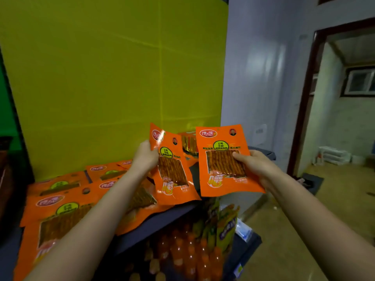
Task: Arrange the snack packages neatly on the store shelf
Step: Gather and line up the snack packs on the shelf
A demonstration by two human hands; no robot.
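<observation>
Two orange snack packages are held up above the dark shelf (174, 218). My left hand (145, 156) grips the left package (172, 169) by its left edge, and the pack tilts to the left. My right hand (253, 165) holds the right package (225, 161) upright, thumb across its clear window. Several more orange packages (60, 201) lie flat and overlapping on the shelf at the left. Another pack (189, 146) stands behind, between the two held ones.
A yellow-green board (111, 78) backs the shelf. Below the shelf stand orange drink bottles (188, 254) and yellow-green snack bags (223, 226). A white wall (257, 78) and an open doorway (343, 108) are on the right, above a tan floor (304, 230).
</observation>
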